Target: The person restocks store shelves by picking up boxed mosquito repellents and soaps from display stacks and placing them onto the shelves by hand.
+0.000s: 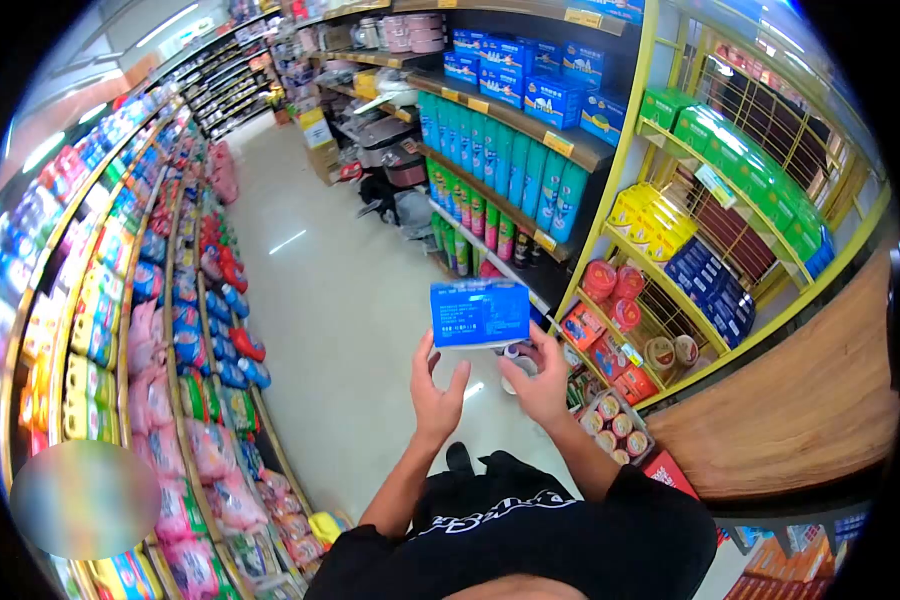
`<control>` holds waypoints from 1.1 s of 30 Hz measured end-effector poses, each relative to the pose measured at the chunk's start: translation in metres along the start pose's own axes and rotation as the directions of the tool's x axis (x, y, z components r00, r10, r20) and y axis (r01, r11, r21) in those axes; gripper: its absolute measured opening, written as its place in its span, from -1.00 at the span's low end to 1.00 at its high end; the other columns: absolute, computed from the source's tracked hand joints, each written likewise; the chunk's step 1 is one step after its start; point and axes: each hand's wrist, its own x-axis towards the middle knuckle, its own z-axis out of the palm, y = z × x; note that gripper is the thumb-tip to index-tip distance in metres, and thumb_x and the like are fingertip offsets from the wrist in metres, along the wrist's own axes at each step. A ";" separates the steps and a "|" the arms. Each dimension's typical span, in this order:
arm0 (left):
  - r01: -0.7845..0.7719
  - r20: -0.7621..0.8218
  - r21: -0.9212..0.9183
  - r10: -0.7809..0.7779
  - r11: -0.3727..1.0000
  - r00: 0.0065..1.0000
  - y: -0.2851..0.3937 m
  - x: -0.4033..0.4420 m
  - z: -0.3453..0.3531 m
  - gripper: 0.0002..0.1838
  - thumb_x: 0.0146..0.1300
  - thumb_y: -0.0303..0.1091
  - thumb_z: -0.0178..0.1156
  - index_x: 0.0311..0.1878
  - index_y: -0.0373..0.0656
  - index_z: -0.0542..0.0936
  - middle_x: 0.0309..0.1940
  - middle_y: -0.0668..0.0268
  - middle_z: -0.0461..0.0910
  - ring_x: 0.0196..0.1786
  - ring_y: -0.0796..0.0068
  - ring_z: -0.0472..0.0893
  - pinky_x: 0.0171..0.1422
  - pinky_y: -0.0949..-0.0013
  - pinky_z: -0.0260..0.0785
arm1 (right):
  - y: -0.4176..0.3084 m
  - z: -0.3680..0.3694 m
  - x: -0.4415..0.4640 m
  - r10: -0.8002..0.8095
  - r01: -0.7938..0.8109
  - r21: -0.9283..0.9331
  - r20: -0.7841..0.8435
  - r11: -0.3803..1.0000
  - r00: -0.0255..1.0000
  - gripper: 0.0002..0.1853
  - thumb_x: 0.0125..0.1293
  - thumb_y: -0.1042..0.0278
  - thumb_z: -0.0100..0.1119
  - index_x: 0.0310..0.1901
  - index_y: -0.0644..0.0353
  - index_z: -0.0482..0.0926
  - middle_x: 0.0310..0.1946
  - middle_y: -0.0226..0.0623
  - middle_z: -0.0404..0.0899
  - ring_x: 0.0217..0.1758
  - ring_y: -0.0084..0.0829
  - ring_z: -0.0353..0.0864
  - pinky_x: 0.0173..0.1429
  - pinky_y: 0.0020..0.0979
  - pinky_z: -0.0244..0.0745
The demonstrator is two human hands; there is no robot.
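A blue box (480, 314) with rows of white print on the side facing me is held up in front of my chest. My left hand (438, 392) grips its lower left corner, the thumb standing apart from the fingers. On the lower right corner is my right hand (542, 378), with its fingers partly hidden behind the box. Below the box, near my right thumb, a round pale item (517, 370) shows in part; I cannot make out what it is.
Shelves with bagged goods (210, 450) line the left. On the right stand blue boxes (555, 100), teal spray cans (515, 165) and a yellow rack (610, 225) with green boxes (740, 150). A wooden counter (780, 400) juts in at right. The aisle floor (300, 250) runs ahead.
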 end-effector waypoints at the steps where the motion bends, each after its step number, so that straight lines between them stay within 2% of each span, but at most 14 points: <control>1: -0.038 0.030 -0.013 0.038 0.999 0.999 -0.003 0.032 0.002 -0.28 0.31 -0.44 0.34 0.48 -0.23 0.25 0.50 0.04 0.23 0.51 0.13 0.31 0.55 0.05 0.20 | 0.004 0.006 0.024 -0.028 0.028 0.014 -0.035 1.000 0.999 -0.33 0.18 0.55 0.47 0.32 0.38 0.40 0.39 -0.02 0.42 0.27 -0.31 0.57 0.28 -0.28 0.55; 2: -0.077 0.061 -0.028 0.078 0.997 0.995 -0.008 0.063 0.007 -0.28 0.30 -0.44 0.34 0.48 -0.24 0.26 0.54 -0.01 0.21 0.53 0.08 0.31 0.55 0.05 0.20 | 0.008 0.008 0.045 -0.038 0.040 0.051 -0.048 0.998 0.998 -0.37 0.22 0.63 0.40 0.31 0.40 0.35 0.45 0.02 0.33 0.29 -0.30 0.54 0.29 -0.27 0.55; 5: -0.227 0.144 -0.136 0.246 0.964 0.959 -0.023 0.144 0.034 -0.28 0.31 -0.52 0.31 0.47 -0.23 0.20 0.49 0.06 0.24 0.53 0.20 0.28 0.59 0.06 0.12 | 0.019 0.013 0.111 -0.211 0.219 0.043 -0.135 0.975 0.968 -0.42 0.24 0.72 0.31 0.27 0.41 0.29 0.50 0.07 0.22 0.35 -0.24 0.50 0.34 -0.23 0.52; 7: -0.293 0.180 -0.230 0.337 0.928 0.924 -0.032 0.197 0.056 -0.29 0.31 -0.57 0.29 0.45 -0.23 0.19 0.50 0.06 0.22 0.55 0.19 0.25 0.61 0.07 0.08 | 0.020 0.013 0.147 -0.150 0.167 0.085 -0.178 0.982 0.973 -0.46 0.27 0.77 0.24 0.23 0.37 0.25 0.52 0.14 0.15 0.47 -0.14 0.38 0.44 -0.14 0.43; 9: -0.358 0.197 -0.292 0.422 0.887 0.885 -0.042 0.251 0.078 -0.30 0.31 -0.61 0.27 0.44 -0.22 0.18 0.50 0.05 0.20 0.57 0.18 0.23 0.62 0.07 0.05 | 0.045 0.009 0.191 -0.296 0.311 0.035 -0.222 0.950 0.929 -0.47 0.28 0.77 0.23 0.22 0.34 0.25 0.50 0.16 0.16 0.51 -0.11 0.33 0.49 -0.10 0.39; 11: -0.421 0.191 -0.328 0.495 0.846 0.848 -0.051 0.300 0.106 -0.31 0.30 -0.64 0.25 0.43 -0.22 0.18 0.50 0.05 0.19 0.58 0.16 0.22 0.63 0.08 0.03 | 0.058 0.006 0.232 -0.341 0.361 0.024 -0.276 0.932 0.899 -0.47 0.29 0.77 0.21 0.23 0.32 0.26 0.49 0.18 0.17 0.52 -0.09 0.31 0.52 -0.08 0.34; 17: -0.422 0.214 -0.492 0.575 0.762 0.790 -0.056 0.435 0.190 -0.30 0.29 -0.69 0.22 0.46 -0.22 0.18 0.47 0.05 0.19 0.53 0.19 0.27 0.60 0.12 0.11 | 0.085 -0.017 0.360 -0.446 0.470 -0.041 -0.396 0.882 0.803 -0.48 0.33 0.69 0.23 0.26 0.29 0.28 0.51 0.22 0.16 0.57 -0.07 0.24 0.52 -0.07 0.31; 19: -0.387 0.249 -0.523 0.571 0.759 0.782 -0.057 0.477 0.217 -0.29 0.29 -0.65 0.23 0.48 -0.22 0.20 0.47 0.06 0.14 0.53 0.17 0.25 0.59 0.12 0.13 | 0.091 -0.030 0.401 -0.452 0.455 -0.097 -0.411 0.885 0.792 -0.47 0.34 0.61 0.28 0.28 0.30 0.30 0.51 0.22 0.17 0.58 -0.09 0.24 0.53 -0.10 0.30; 23: -0.268 0.313 -0.568 0.505 0.778 0.805 -0.057 0.542 0.261 -0.31 0.33 -0.58 0.25 0.49 -0.28 0.21 0.43 0.07 0.26 0.48 0.19 0.32 0.57 0.12 0.15 | 0.102 -0.046 0.468 -0.444 0.411 -0.177 -0.462 0.894 0.768 -0.44 0.33 0.57 0.31 0.31 0.33 0.33 0.51 0.17 0.21 0.57 -0.12 0.26 0.52 -0.12 0.30; 24: -0.304 0.303 -0.502 0.494 0.810 0.815 -0.057 0.555 0.271 -0.26 0.35 -0.61 0.24 0.53 -0.26 0.14 0.38 0.03 0.38 0.45 0.21 0.36 0.53 0.14 0.19 | 0.100 -0.052 0.483 -0.459 0.411 -0.206 -0.459 0.888 0.761 -0.44 0.32 0.56 0.32 0.32 0.33 0.34 0.51 0.15 0.22 0.56 -0.12 0.27 0.52 -0.12 0.30; 27: -0.337 0.324 -0.475 0.517 0.813 0.792 -0.042 0.592 0.294 -0.21 0.36 -0.49 0.28 0.57 -0.26 0.11 0.43 -0.01 0.31 0.47 0.14 0.34 0.55 0.10 0.17 | 0.088 -0.059 0.518 -0.492 0.391 -0.300 -0.479 0.870 0.727 -0.43 0.30 0.52 0.35 0.32 0.34 0.40 0.49 0.11 0.28 0.54 -0.14 0.31 0.51 -0.15 0.32; 29: -0.271 0.377 -0.499 0.488 0.823 0.787 -0.037 0.614 0.307 -0.17 0.33 -0.44 0.33 0.57 -0.28 0.11 0.48 -0.09 0.21 0.50 0.06 0.30 0.60 0.08 0.11 | 0.086 -0.066 0.539 -0.493 0.330 -0.385 -0.482 0.861 0.724 -0.43 0.29 0.50 0.37 0.32 0.35 0.42 0.48 0.11 0.30 0.53 -0.15 0.33 0.50 -0.17 0.33; 31: -0.238 0.403 -0.540 0.496 0.807 0.769 -0.040 0.634 0.322 -0.14 0.32 -0.43 0.35 0.58 -0.30 0.08 0.51 -0.12 0.16 0.52 0.03 0.27 0.61 0.06 0.08 | 0.086 -0.068 0.557 -0.438 0.272 -0.363 -0.534 0.891 0.723 -0.41 0.29 0.45 0.39 0.33 0.35 0.45 0.47 0.06 0.34 0.51 -0.20 0.37 0.49 -0.19 0.35; 33: -0.263 0.433 -0.531 0.525 0.805 0.733 -0.045 0.649 0.337 -0.14 0.32 -0.41 0.34 0.56 -0.35 0.07 0.48 -0.13 0.21 0.50 0.03 0.30 0.59 0.05 0.13 | 0.090 -0.072 0.571 -0.421 0.210 -0.404 -0.555 0.890 0.717 -0.40 0.29 0.43 0.39 0.34 0.35 0.44 0.47 0.03 0.35 0.50 -0.23 0.38 0.49 -0.19 0.35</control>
